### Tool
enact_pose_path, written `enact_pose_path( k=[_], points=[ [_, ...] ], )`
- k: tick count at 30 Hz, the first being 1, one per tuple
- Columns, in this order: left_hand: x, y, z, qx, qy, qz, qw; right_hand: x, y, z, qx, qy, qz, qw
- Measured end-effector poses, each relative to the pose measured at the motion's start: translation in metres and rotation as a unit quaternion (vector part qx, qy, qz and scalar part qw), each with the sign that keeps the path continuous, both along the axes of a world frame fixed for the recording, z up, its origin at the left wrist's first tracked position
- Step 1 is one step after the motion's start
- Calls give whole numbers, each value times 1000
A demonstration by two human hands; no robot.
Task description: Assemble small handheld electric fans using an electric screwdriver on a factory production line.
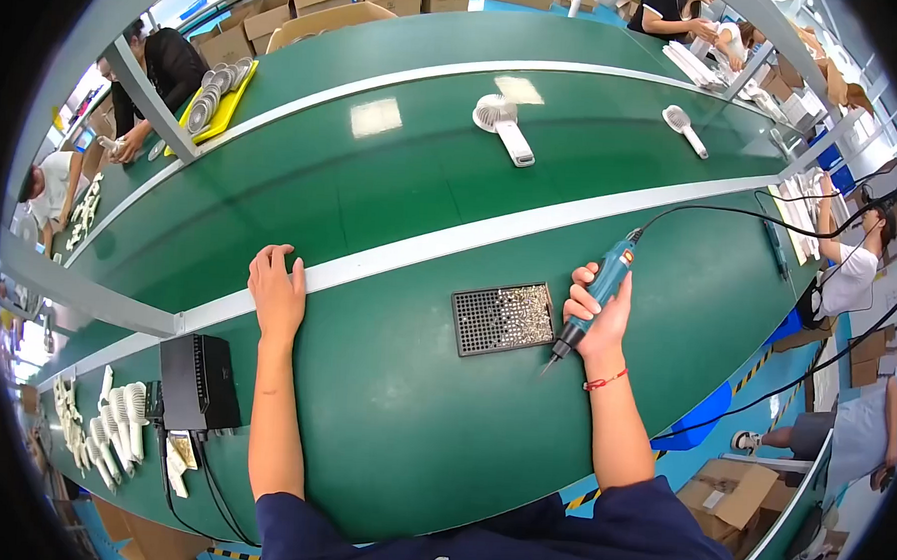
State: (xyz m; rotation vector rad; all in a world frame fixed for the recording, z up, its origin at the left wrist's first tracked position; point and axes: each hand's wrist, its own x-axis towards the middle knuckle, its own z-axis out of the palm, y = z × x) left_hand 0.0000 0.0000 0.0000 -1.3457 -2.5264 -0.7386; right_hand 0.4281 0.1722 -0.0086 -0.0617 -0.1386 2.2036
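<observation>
My right hand [603, 309] is wrapped round a teal electric screwdriver [614, 270], its bit slanting down and left above the table. Just left of it lies a black screw tray [479, 322], a grid of holes with small metal screws heaped over its right part. My left hand [277, 281] rests on the white rail [369, 261] at the belt's near edge, fingers stretched forward and holding nothing. A white handheld fan [505, 127] lies on the green conveyor belt [392, 192] beyond the rail, and a second handheld fan [684, 130] lies farther right.
A black power box [199, 381] with cables stands at the left, beside several white fan bodies [115, 426]. The screwdriver's cord [732, 209] runs off to the right. Grey frame posts [154, 102] rise over the belt. Other people work around the line. Cardboard boxes [729, 492] stand on the floor.
</observation>
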Motion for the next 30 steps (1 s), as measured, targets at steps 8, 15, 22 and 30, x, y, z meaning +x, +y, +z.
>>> enact_pose_path(
  k=[8,15,22,30],
  points=[
    [7,8,-1,55,75,-3,996,9,-2,14,14,-40,-1,999],
    [16,4,6,85,11,12,996,9,-9,19,-7,-58,-12,998],
    [14,7,-1,24,11,42,999,4,-1,3,-14,-29,-22,999],
    [17,6,4,32,-8,47,998,3,-4,11,-39,-57,-38,997]
  ],
)
